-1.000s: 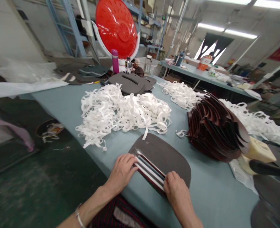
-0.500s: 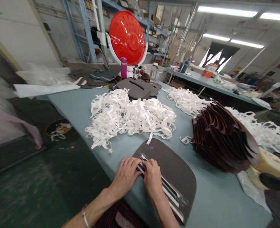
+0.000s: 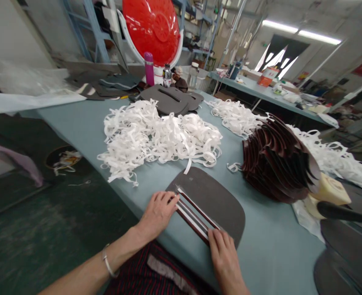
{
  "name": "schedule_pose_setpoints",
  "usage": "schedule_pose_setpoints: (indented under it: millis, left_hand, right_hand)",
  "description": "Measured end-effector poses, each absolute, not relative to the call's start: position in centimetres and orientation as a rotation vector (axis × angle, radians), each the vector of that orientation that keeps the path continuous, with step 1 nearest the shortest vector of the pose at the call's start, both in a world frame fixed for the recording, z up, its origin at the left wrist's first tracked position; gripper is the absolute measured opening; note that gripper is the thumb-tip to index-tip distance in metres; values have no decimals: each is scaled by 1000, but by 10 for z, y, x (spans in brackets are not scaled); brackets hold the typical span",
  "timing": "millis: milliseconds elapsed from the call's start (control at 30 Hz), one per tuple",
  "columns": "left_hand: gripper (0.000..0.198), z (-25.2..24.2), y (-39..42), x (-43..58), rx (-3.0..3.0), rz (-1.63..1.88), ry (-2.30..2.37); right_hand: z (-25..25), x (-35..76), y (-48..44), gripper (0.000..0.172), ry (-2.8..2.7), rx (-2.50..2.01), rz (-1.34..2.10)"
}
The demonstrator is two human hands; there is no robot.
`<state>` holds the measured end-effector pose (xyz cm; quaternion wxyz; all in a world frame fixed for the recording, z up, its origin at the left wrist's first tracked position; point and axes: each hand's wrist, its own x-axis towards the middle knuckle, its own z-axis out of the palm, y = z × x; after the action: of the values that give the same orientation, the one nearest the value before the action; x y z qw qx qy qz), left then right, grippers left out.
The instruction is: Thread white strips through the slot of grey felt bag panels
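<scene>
A dark grey rounded panel (image 3: pixel 214 196) lies flat on the table in front of me, with a long slot near its close edge. White strips (image 3: pixel 189 214) and dark red-brown edging run along the slot. My left hand (image 3: pixel 158 215) has its fingers closed at the far-left end of the strip-lined edge. At the near-right end, my right hand (image 3: pixel 225 254) has its fingers curled over the same edge, thumb hidden. Beyond the panel spreads a pile of loose white tape (image 3: pixel 162 137), one end of which hangs down to the panel's far rim.
To the right stands a fanned stack of dark brown pieces (image 3: pixel 276 164), with a yellowish block (image 3: pixel 331 190) and a black handle (image 3: pixel 343 211) beside it. Farther back are more grey panels (image 3: pixel 165 100), a purple bottle (image 3: pixel 149 69) and a red round basin (image 3: pixel 153 30). The table's left edge drops to a green floor.
My right hand has slid along the slot from beside my left hand to the panel's near-right end. My left hand stays at the far end. The view has shifted slightly.
</scene>
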<state>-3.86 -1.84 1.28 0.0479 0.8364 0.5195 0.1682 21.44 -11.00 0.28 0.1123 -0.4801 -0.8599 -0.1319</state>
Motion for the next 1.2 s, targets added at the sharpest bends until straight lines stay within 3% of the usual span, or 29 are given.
schedule_pose_setpoints:
  millis: [367, 567, 767, 1067, 1200]
  left_hand:
    - [32, 0, -17, -42, 2624, 528, 1573]
    - [28, -8, -16, -42, 2685, 552, 1534]
    - [25, -13, -15, -42, 2767, 606, 1381]
    - [31, 0, -11, -45, 2839, 571, 1215]
    - [50, -10, -30, -54, 2949, 647, 1032]
  right_hand:
    - [20, 237, -129, 21, -1998, -1592, 306]
    - [21, 234, -133, 21, -1706, -1618, 428]
    - [14, 229, -133, 23, -1789, -1678, 362]
    - [13, 225, -141, 22, -2170, -1602, -1]
    - [-8, 227, -156, 24, -2158, -1451, -283]
